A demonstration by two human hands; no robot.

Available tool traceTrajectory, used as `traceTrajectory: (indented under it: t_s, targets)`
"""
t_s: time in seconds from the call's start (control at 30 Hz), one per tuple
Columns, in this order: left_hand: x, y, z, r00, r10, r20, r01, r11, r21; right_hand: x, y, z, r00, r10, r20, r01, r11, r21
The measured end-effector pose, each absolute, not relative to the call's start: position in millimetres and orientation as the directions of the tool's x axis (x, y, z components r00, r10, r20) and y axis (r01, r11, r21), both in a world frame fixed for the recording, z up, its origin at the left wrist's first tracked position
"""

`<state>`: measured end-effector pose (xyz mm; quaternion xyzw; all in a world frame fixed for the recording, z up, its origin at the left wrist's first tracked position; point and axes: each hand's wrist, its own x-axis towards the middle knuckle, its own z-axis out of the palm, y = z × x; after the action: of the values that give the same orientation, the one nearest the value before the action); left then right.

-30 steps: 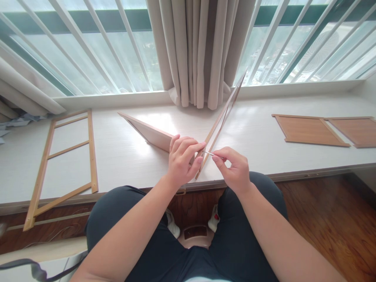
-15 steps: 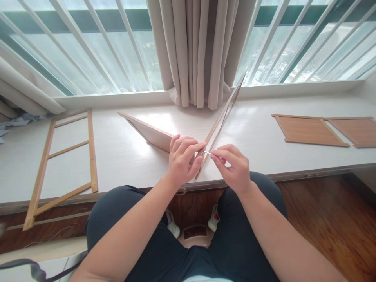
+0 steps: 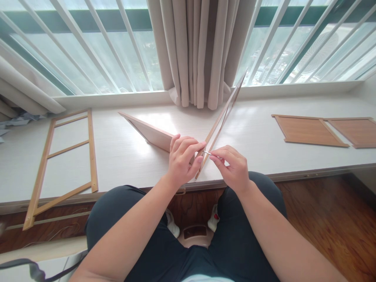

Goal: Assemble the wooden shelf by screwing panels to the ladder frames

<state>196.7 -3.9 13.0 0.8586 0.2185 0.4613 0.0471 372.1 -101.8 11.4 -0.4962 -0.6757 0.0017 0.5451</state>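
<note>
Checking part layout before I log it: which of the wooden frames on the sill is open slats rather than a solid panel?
The ladder-like frame at the far left: white sill shows between its rails. The two brown panels at the right are filled in.

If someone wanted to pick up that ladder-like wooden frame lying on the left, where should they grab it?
Probably by a long side rail of the frame, from the near edge: it lies flat on the ledge and its near end juts past the edge, so fingers can get under it. The thin crossbars look weaker.
</note>
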Motion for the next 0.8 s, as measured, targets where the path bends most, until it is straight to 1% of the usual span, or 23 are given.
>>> traceTrajectory:
  t_s: [0.07,0.17,0.27,0.33,0.47,0.57,0.67,0.8]
  targets:
    - [196.8,-3.8,12.9,0.479,0.418,0.772,0.328,-0.901,0.284,372.4,-102.2,8.7,0.105,0.703,0.703,0.648,0.488,-0.585]
    - [196.9,-3.8,13.0,0.477,0.408,0.778,0.321,-0.905,0.278,371.0,-102.7,4.3,0.175,0.761,0.625,0.581,0.433,-0.690]
    - [196.8,-3.7,12.6,0.472,0.399,0.786,0.299,-0.911,0.283,368.1,-102.5,0.7,0.268,0.790,0.552,0.482,0.386,-0.787]
    - [196.4,-3.6,12.2,0.475,0.405,0.781,0.295,-0.910,0.292,366.7,-102.4,-1.5,0.299,0.800,0.521,0.429,0.375,-0.822]
    - [195.4,-3.9,12.3,0.488,0.432,0.758,0.320,-0.897,0.305,366.8,-102.9,-5.2,0.327,0.798,0.506,0.360,0.390,-0.848]
    - [195.1,-4.2,13.3,0.493,0.434,0.754,0.331,-0.895,0.299,368.3,-103.4,-6.1,0.366,0.780,0.508,0.353,0.389,-0.851]
    - [195.6,-4.3,14.1,0.486,0.410,0.771,0.315,-0.906,0.283,370.3,-103.3,-5.0,0.368,0.785,0.498,0.367,0.369,-0.854]
    - [196.6,-4.4,14.5,0.480,0.414,0.773,0.317,-0.904,0.288,373.1,-102.3,-2.1,0.314,0.830,0.461,0.442,0.302,-0.845]
